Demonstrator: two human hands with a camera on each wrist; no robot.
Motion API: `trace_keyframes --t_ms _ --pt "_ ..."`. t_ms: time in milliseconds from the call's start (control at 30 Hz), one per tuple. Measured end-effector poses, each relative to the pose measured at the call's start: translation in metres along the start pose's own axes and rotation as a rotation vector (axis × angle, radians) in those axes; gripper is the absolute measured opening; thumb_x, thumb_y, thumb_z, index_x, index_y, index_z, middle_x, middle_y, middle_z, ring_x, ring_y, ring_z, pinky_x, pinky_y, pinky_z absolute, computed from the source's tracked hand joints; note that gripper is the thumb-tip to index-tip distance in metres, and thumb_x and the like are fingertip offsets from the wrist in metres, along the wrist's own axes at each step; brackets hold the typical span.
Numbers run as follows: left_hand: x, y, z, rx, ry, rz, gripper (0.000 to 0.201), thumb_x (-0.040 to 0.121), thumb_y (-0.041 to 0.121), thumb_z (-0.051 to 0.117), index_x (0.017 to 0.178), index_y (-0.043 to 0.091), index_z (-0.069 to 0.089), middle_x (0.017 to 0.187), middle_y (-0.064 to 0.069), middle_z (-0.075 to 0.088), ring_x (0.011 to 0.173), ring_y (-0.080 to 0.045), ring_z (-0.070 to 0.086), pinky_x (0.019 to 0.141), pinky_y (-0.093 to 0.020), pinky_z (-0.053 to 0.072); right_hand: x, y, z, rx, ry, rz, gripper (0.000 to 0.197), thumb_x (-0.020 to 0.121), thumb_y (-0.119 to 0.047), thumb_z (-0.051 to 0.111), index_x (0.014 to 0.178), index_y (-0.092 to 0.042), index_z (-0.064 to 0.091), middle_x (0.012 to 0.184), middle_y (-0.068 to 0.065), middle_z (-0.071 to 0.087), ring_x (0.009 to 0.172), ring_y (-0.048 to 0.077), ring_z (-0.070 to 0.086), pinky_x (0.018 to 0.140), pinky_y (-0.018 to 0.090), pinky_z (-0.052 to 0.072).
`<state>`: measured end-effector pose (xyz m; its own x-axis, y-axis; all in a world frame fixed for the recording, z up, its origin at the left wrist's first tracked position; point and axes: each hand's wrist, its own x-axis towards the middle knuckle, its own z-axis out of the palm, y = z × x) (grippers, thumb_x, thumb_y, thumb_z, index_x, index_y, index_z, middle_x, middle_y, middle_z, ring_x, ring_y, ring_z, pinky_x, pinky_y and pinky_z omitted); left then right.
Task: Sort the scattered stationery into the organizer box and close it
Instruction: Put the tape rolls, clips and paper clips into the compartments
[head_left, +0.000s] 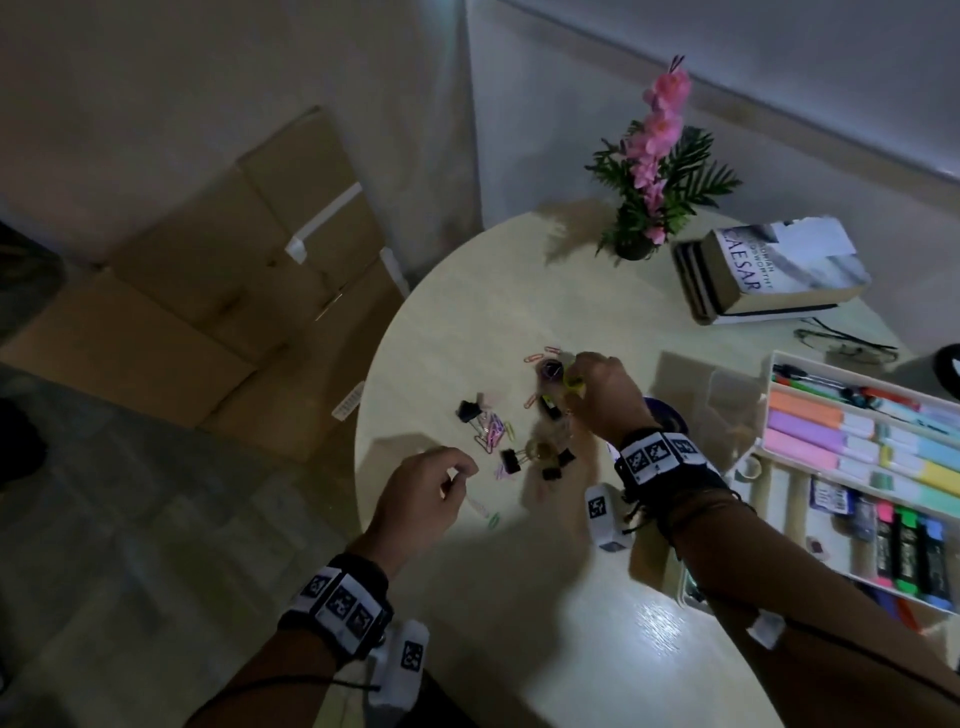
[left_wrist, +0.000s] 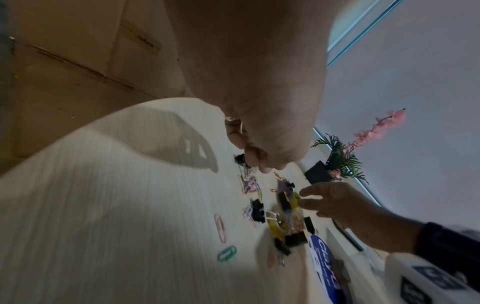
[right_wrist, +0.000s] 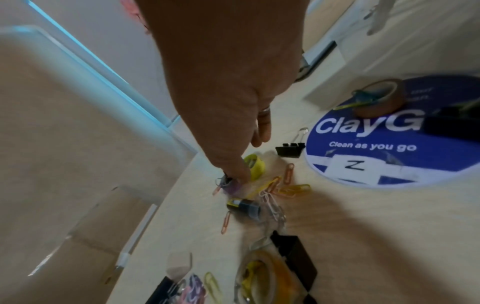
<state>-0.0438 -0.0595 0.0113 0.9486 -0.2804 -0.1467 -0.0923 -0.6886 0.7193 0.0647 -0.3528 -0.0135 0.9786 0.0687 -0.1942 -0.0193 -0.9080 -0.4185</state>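
Coloured paper clips (head_left: 491, 431) and black binder clips (head_left: 510, 460) lie scattered on the round table (head_left: 545, 597). A clear tape roll (right_wrist: 262, 275) lies among them. My right hand (head_left: 597, 384) reaches into the far end of the pile and pinches a small yellow tape roll (right_wrist: 255, 166), right beside a purple roll (right_wrist: 231, 188). A short black and yellow cylinder (right_wrist: 244, 205) lies just in front of them. My left hand (head_left: 431, 478) hovers near the table's left edge with curled fingers; what they hold is hidden. The open organizer box (head_left: 774, 364) at right holds markers and highlighters.
A blue round "ClayGo" sticker (right_wrist: 376, 144) carries a brown tape roll (right_wrist: 379, 98). Stacked books (head_left: 769, 275), a potted pink flower (head_left: 654, 171) and glasses (head_left: 841, 343) occupy the far side. A clear container (head_left: 717, 400) stands left of the organizer. Cardboard boxes (head_left: 208, 291) sit on the floor.
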Motion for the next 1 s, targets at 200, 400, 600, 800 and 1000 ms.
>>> trace_keyframes --t_ms 200,400,600,800,1000 --pt "0.065 -0.002 -0.013 0.012 -0.025 0.081 0.016 0.098 0.013 0.066 0.110 0.022 0.072 0.106 0.010 0.073 0.084 -0.005 0.067 0.077 -0.036 0.061 0.001 0.010 0.027 0.075 0.118 0.003 0.039 0.097 -0.048 0.060 0.077 -0.016 0.067 0.077 0.004 0.068 0.069 0.030 0.058 0.063 0.037 0.051" --pt "0.147 0.023 0.014 0.178 -0.207 0.142 0.043 0.094 0.001 0.063 0.132 0.019 0.057 0.131 -0.001 0.060 0.106 -0.018 0.062 0.088 -0.041 0.058 -0.042 0.000 0.011 0.147 0.141 0.092 0.011 0.092 -0.024 0.068 0.093 -0.013 0.072 0.091 0.005 0.071 0.079 0.025 0.064 0.070 0.034 0.052" --pt "0.191 0.049 0.049 0.323 -0.314 0.243 0.079 0.079 -0.024 0.057 0.144 0.020 0.052 0.149 -0.001 0.047 0.127 -0.029 0.050 0.095 -0.045 0.055 -0.092 -0.012 -0.008 0.286 0.187 0.075 0.017 0.091 -0.015 0.080 0.102 -0.015 0.067 0.096 0.000 0.074 0.083 0.014 0.069 0.072 0.022 0.055" --pt "0.208 0.045 0.064 0.429 -0.333 0.315 0.063 0.083 -0.018 0.062 0.134 0.019 0.063 0.139 0.001 0.061 0.122 -0.028 0.046 0.092 -0.038 0.050 -0.123 -0.013 -0.003 0.308 0.158 0.076 0.018 0.092 -0.023 0.079 0.103 -0.022 0.065 0.095 -0.007 0.071 0.083 0.008 0.066 0.073 0.029 0.058" --pt "0.203 0.042 0.058 0.236 -0.306 0.272 0.035 0.092 0.019 0.077 0.125 0.015 0.068 0.129 -0.004 0.066 0.110 -0.024 0.063 0.085 -0.030 0.051 -0.144 -0.014 -0.001 0.297 0.150 0.089 0.020 0.092 -0.027 0.080 0.105 -0.022 0.065 0.096 -0.010 0.068 0.082 0.004 0.062 0.072 0.017 0.053"
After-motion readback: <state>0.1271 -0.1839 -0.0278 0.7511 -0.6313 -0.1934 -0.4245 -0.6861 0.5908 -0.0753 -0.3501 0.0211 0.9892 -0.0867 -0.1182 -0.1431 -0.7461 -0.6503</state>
